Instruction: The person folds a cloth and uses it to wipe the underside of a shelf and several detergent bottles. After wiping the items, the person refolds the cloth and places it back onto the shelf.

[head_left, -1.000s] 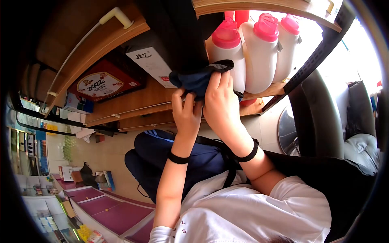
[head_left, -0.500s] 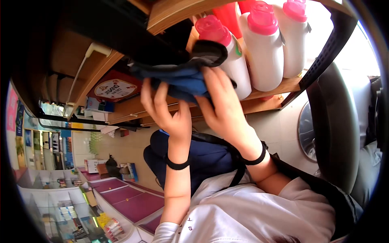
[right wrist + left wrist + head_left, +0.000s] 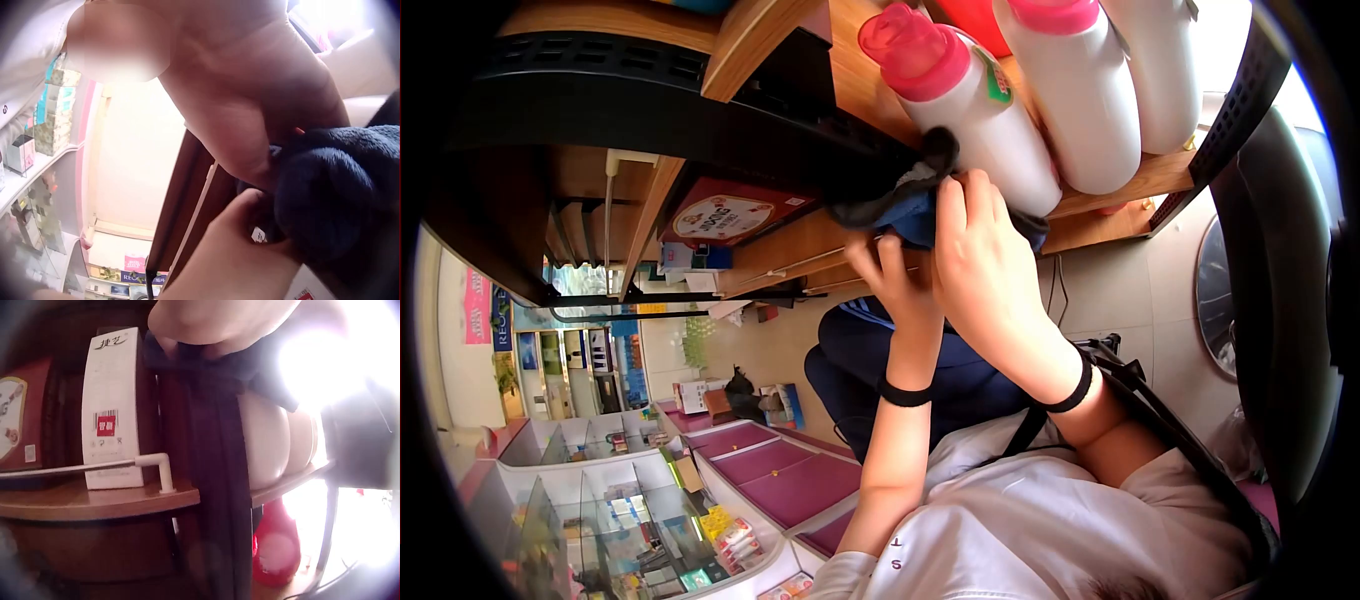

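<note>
The cloth [image 3: 914, 216] is pinched by the right hand [image 3: 990, 275]; whether it is also held by the blurred left hand [image 3: 903, 287] cannot be told. The nearest bottle [image 3: 990, 130] — just beyond the grip — could be toppled by a snagged fold.

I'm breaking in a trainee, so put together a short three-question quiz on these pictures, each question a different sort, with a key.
1. True or false: the right hand holds dark blue cloth.

2. Multiple choice: in the head view, what colour are the lids on the white bottles?
a) green
b) pink
c) black

3. Short answer: in the left wrist view, what stands next to the red box, toward the right of the picture?

Key
1. True.
2. b) pink.
3. A white carton.
</note>
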`<state>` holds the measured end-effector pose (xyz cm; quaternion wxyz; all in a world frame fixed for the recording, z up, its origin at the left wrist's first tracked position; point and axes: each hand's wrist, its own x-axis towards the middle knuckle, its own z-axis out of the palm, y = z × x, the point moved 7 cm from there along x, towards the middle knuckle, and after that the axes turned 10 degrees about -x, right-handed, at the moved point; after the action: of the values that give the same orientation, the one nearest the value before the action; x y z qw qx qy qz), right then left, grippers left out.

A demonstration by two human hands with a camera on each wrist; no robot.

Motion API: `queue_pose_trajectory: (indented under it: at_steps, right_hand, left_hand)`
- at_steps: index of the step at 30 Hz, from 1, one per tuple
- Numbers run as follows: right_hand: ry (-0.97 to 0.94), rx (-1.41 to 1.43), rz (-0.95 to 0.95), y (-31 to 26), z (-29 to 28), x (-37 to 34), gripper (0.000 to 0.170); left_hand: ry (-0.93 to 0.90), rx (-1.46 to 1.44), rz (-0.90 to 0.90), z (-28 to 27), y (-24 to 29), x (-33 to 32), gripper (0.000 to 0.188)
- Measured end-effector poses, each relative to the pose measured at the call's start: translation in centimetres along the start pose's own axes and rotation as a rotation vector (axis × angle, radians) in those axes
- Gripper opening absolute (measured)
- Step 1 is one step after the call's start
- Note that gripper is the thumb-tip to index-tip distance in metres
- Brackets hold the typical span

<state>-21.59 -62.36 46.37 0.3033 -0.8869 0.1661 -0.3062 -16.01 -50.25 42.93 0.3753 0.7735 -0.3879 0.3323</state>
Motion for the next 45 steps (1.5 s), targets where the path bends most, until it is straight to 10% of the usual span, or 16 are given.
queue_pose_trajectory:
  at_steps: [9,16,19,45]
  right_hand:
    - [-0.050,0.021,0.059,2.5,1.4,-1.0,0.026]
    - [0.288,0.571,-0.235,1.3,-2.2,0.5,0.049]
    - [0.265,0.619,-0.190,0.5,-1.1,0.1,0.059]
    - [0.245,0.441,0.039,3.6,0.2,0.0,0.038]
  left_hand:
    - [-0.219,-0.165,-0.370,1.6,-2.1,-1.9,0.033]
    - [0.237,-0.038,0.106,-4.9,3.0,6.9,0.039]
    - [0.133,0.248,0.344,-4.7,6.4,9.6,0.043]
    - [-0.194,0.210,0.101,-0.8,3.0,1.6,0.066]
